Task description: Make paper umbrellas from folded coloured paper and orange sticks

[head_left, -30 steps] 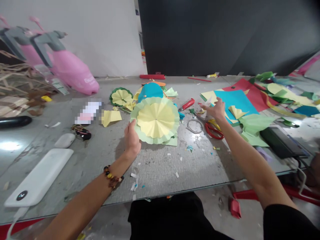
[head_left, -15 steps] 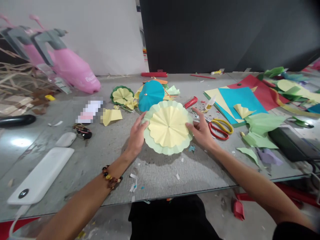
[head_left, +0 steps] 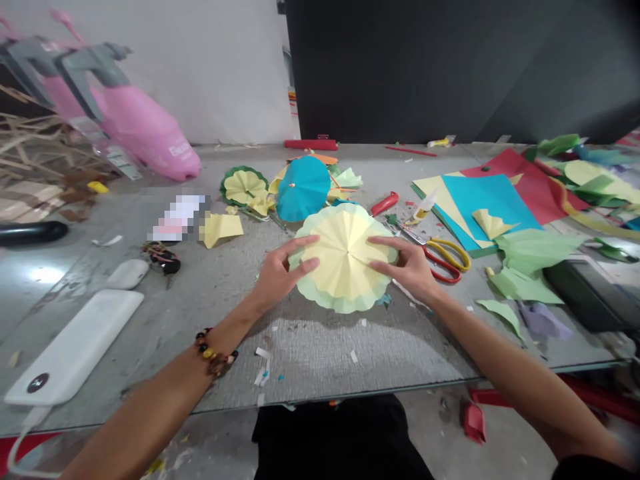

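Grip open: left hand [head_left: 285, 265], right hand [head_left: 406, 265] pressing flat on pleated yellow-green paper rosette [head_left: 345, 253].

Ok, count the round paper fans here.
3. A pale green and yellow fan lies under the left hand and right hand; a dark green and yellow fan sits further back; a blue fan sits beside that. Others may be hidden.

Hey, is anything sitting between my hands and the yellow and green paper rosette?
Nothing visible is in the way: your left hand and right hand both rest directly on the yellow and green paper rosette.
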Available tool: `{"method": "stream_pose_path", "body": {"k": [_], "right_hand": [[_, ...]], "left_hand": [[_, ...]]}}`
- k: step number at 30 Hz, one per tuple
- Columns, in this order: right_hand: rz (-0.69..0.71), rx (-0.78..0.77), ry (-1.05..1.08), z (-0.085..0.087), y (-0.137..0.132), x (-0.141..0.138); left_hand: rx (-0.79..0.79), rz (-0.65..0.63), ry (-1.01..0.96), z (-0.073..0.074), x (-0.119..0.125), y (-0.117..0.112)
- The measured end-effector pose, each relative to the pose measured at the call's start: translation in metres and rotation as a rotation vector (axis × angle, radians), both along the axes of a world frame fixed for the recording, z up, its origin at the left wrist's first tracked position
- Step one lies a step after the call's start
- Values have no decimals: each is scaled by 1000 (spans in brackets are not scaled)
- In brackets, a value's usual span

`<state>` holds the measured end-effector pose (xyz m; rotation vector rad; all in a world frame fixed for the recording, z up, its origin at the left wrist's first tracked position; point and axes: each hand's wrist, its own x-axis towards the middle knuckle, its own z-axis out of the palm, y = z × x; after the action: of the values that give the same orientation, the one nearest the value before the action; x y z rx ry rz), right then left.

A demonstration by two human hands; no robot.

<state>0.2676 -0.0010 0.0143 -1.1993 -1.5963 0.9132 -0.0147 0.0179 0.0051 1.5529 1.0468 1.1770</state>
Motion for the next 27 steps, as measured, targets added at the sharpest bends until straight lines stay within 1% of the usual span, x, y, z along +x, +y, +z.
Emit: {"method": "stream_pose_path", "body": {"k": [2, 5, 7, 10, 12, 14, 16, 18, 21, 23, 27], "right_hand": [[54, -13, -19, 1, -1, 0], [70, 4, -47, 0, -1, 0], [43, 21, -36, -1, -1, 0], [-7, 82, -3, -4, -1, -1], [-10, 122, -10, -5, -3, -2], [2, 134, -38, -4, -4, -2], [-5, 116, -58, -2, -6, -2], [-23, 94, -35, 2, -6, 0], [-32, 74, 22, 6, -5, 2], [-16, 39, 38, 7, -4, 2], [78, -39, 91, 5, -3, 1]], "left_hand": [[5, -26, 32, 1, -1, 0], [57, -9, 79, 0, 0, 0], [114, 45, 117, -2, 2, -1], [156, 157, 103, -5, 5, -4], [191, 230, 95, -6, 6, -9], [245, 262, 122, -5, 6, -13], [307, 264, 141, -6, 6, -15], [329, 257, 100, -7, 6, -15], [278, 211, 20, -8, 7, -13], [245, 186, 23, -9, 7, -13], [219, 190, 62, -10, 8, -14]]}}
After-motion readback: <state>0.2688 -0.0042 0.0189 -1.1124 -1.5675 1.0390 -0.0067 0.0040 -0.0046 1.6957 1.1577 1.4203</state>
